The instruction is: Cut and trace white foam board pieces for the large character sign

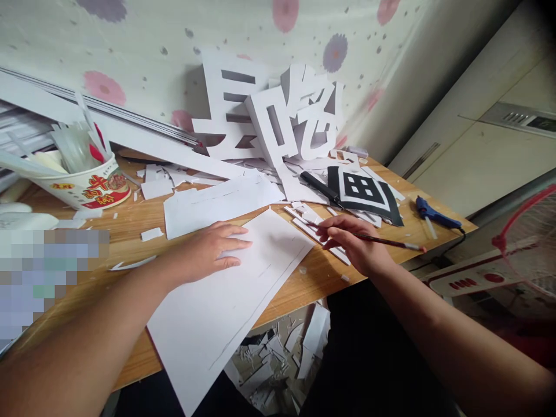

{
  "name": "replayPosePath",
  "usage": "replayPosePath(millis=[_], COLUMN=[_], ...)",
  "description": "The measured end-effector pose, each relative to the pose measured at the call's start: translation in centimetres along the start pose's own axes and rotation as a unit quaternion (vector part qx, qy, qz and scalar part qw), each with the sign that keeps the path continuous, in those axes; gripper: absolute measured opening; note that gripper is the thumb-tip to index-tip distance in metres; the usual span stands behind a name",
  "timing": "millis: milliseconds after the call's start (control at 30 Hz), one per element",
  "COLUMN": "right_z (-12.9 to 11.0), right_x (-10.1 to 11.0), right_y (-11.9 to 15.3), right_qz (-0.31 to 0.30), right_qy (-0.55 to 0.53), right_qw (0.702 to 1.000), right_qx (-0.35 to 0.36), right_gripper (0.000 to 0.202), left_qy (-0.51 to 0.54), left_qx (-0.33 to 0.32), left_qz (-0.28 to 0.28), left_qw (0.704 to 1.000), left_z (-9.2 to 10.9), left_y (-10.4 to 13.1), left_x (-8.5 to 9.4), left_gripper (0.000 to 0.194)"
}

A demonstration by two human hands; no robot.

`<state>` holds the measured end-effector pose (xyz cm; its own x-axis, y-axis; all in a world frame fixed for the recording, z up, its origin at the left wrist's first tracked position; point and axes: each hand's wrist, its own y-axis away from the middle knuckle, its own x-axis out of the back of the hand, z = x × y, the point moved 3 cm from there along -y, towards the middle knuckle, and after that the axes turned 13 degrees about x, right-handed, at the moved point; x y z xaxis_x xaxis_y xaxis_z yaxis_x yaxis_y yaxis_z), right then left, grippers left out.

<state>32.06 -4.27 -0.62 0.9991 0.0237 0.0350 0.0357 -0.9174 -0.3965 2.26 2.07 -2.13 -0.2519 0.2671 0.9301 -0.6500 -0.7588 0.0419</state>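
My left hand (217, 252) lies flat, fingers spread, on a large white sheet (243, 301). The sheet hangs over the front edge of the table and bears thin pencil-like lines along its right side. My right hand (354, 240) pinches a slim dark pencil (386, 240) with a reddish end, its tip pointing left above white offcut strips (319, 231). Beyond the hands lies a second white piece (221, 200) with a line drawn on it. A black-handled cutter (319, 188) rests beside a black and white stencil-like piece (365, 194).
White cut-out characters (269, 116) lean together at the back. A paper bucket (95, 182) holding clear sticks stands left. A blue glue gun (438, 214) lies near the right edge, beside a fan (534, 243). Scraps fill a bin (278, 359) below the front edge.
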Motion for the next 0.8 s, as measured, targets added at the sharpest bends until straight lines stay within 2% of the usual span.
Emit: replayPosePath(millis=[67,167,400,600,800], right_z=[0.9,2.3,4.3,4.6,4.2], right_x=[0.0,-0.5,-1.2,-1.2,-1.3], right_y=[-1.8,-3.3,-3.8,-4.1,-4.3], right_qz=[-0.031,-0.024,-0.026,-0.029,-0.029], right_qy=[-0.008,-0.010,0.001,0.032,0.074], right_qw=[0.999,1.000,1.000,0.999,0.996], right_qx=[-0.012,0.003,-0.012,-0.026,-0.036], right_gripper=[0.017,0.019,0.017,0.016,0.015], left_qy=[-0.002,-0.006,-0.018,-0.008,-0.011], left_qx=[-0.002,0.001,0.002,0.010,-0.006], left_qz=[0.001,0.000,0.008,0.026,0.034], left_qw=[1.000,1.000,1.000,1.000,0.999], left_z=[0.0,0.0,-0.1,0.6,-0.2], left_y=[0.1,0.3,0.4,0.5,0.3], left_x=[0.0,-0.2,-0.4,0.0,-0.5], left_gripper=[0.036,0.036,0.036,0.036,0.035])
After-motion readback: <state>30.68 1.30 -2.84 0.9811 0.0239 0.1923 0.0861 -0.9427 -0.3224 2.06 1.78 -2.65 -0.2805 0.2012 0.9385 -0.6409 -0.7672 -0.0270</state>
